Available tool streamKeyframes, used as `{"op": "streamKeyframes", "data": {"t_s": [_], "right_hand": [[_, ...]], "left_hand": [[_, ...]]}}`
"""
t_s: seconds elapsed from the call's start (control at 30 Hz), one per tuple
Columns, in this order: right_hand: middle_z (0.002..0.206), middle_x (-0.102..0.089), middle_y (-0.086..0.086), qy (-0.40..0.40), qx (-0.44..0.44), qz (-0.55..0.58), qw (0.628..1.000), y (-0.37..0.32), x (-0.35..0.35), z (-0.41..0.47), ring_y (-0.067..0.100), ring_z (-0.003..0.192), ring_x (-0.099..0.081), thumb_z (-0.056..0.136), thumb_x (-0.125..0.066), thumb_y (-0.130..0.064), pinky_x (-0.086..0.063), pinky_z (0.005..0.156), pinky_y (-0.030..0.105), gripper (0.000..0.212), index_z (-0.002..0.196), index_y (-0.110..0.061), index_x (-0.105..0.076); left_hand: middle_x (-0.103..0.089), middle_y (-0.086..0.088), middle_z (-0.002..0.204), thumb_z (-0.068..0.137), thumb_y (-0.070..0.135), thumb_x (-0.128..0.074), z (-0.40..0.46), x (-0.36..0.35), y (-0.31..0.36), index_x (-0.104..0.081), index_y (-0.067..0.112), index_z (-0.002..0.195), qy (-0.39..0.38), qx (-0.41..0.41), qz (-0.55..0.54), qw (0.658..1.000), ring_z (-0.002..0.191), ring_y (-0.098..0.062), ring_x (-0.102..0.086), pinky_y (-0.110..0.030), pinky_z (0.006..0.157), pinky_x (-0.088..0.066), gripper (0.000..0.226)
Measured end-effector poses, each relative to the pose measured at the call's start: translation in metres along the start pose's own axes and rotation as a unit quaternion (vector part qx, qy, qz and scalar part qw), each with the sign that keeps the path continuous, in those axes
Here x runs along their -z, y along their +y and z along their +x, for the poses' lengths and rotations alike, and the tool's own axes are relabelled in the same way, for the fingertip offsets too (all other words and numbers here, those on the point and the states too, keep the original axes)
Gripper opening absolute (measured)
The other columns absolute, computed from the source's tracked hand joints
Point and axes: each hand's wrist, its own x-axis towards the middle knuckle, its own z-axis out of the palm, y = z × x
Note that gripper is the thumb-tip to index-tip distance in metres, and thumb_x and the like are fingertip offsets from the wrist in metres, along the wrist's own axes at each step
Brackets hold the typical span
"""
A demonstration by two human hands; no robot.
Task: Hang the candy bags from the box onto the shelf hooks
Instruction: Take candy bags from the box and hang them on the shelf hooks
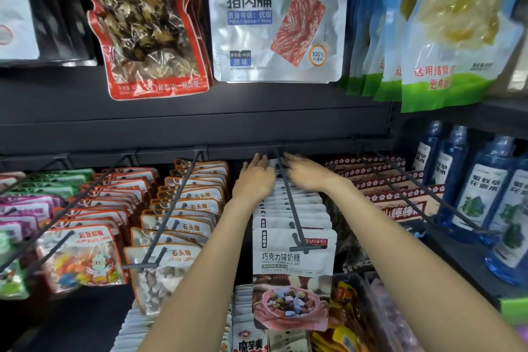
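Observation:
A row of white chocolate milk candy bags (294, 263) hangs on a dark shelf hook (288, 194) in the middle of the head view. The front bag shows a pink bowl of candies. My left hand (254, 177) reaches to the back of the row on the hook's left side, fingers straight and resting against the rear bags. My right hand (308, 173) lies on the hook's right side at the back, fingers extended over the bag tops. Neither hand grips a bag. The box is not in view.
Stone candy bags (183, 228) hang on the hook to the left, colourful jelly-bean bags (80, 257) further left. Dark red plum candy bags (400, 203) hang to the right, then blue bottles (480, 194). Meat snack packs (277, 17) hang above. More bags sit on the row below.

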Motion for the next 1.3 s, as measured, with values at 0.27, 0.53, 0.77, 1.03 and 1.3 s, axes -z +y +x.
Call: {"op": "streamKeyframes", "data": {"t_s": [0.27, 0.53, 0.77, 1.03, 1.3], "right_hand": [[0.145, -0.046, 0.009, 0.041, 0.056, -0.109, 0.992, 0.006, 0.009, -0.004, 0.026, 0.13, -0.042, 0.101, -0.029, -0.019, -0.037, 0.105, 0.036, 0.042, 0.134, -0.01, -0.053], [0.153, -0.033, 0.011, -0.004, 0.026, -0.13, 0.991, 0.001, 0.004, 0.013, 0.026, 0.137, -0.035, 0.099, -0.031, -0.012, -0.03, 0.112, 0.036, 0.047, 0.145, -0.005, -0.04], [0.153, -0.035, 0.005, 0.003, 0.048, -0.183, 0.982, 0.008, 0.005, 0.008, 0.027, 0.135, -0.038, 0.099, -0.029, -0.02, -0.036, 0.108, 0.045, 0.047, 0.144, -0.011, -0.041], [0.152, -0.031, 0.007, 0.011, 0.069, -0.162, 0.984, 0.01, 0.005, 0.013, 0.031, 0.14, -0.029, 0.101, -0.027, -0.022, -0.025, 0.115, 0.046, 0.048, 0.148, -0.012, -0.033], [0.157, -0.021, 0.007, 0.023, 0.058, -0.101, 0.993, 0.006, 0.011, 0.005, 0.03, 0.143, -0.022, 0.102, -0.029, -0.018, -0.02, 0.117, 0.04, 0.046, 0.146, -0.01, -0.038]], "left_hand": [[-0.03, -0.006, 0.154, 0.098, 0.031, -0.024, -0.001, -0.002, -0.009, -0.036, 0.016, 0.147, 0.042, -0.05, 0.141, 0.988, 0.14, -0.028, -0.026, -0.048, 0.114, -0.022, 0.053], [-0.012, 0.004, 0.161, 0.103, 0.027, -0.026, 0.007, -0.002, -0.002, -0.025, 0.02, 0.152, 0.002, -0.031, 0.154, 0.988, 0.148, -0.02, -0.007, -0.052, 0.118, -0.009, 0.05], [-0.023, -0.005, 0.158, 0.102, 0.026, -0.026, 0.001, -0.004, -0.006, -0.029, 0.013, 0.149, 0.012, -0.05, 0.143, 0.988, 0.145, -0.023, -0.02, -0.047, 0.117, -0.02, 0.049], [-0.024, -0.004, 0.158, 0.101, 0.026, -0.027, 0.001, -0.003, -0.006, -0.03, 0.013, 0.149, 0.019, -0.055, 0.12, 0.991, 0.146, -0.02, -0.018, -0.046, 0.117, -0.018, 0.05], [-0.009, -0.006, 0.161, 0.103, 0.021, -0.029, -0.02, -0.003, -0.001, -0.019, 0.008, 0.152, 0.038, -0.049, -0.014, 0.998, 0.149, -0.018, -0.005, -0.033, 0.119, -0.007, 0.051]]}}
